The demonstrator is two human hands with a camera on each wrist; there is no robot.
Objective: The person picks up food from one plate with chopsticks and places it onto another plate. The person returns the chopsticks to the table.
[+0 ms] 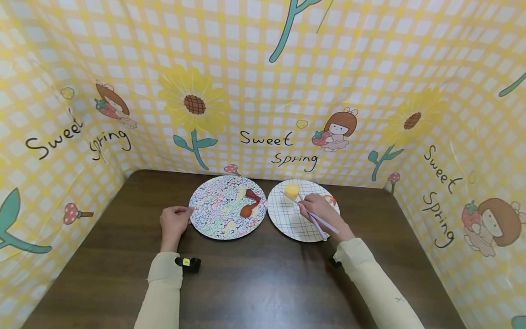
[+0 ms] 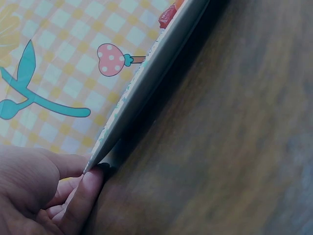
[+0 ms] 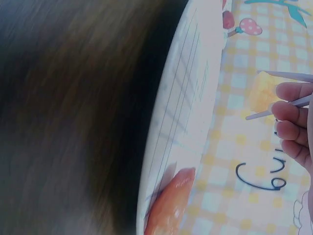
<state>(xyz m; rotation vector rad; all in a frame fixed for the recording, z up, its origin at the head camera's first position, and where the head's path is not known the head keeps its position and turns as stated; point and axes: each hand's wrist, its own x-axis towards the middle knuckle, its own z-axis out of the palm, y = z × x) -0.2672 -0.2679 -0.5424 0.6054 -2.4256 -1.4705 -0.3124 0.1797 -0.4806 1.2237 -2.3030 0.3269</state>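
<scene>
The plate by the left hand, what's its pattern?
The plate has multicoloured squiggles on white, seen best in the head view.

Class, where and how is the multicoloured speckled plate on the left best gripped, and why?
The speckled plate is probably best pinched at its rim, above and below, coming from the left, as the left hand does. It is flat and round, that rim stands off the table with room beneath, and the grid-lined plate crowds its right side.

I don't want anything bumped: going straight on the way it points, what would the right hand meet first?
Probably the checked cloth behind the blue-lined plate: the right hand points forward and left, with the yellow piece between its chopsticks. How far off the cloth stands, I can't tell.
</scene>
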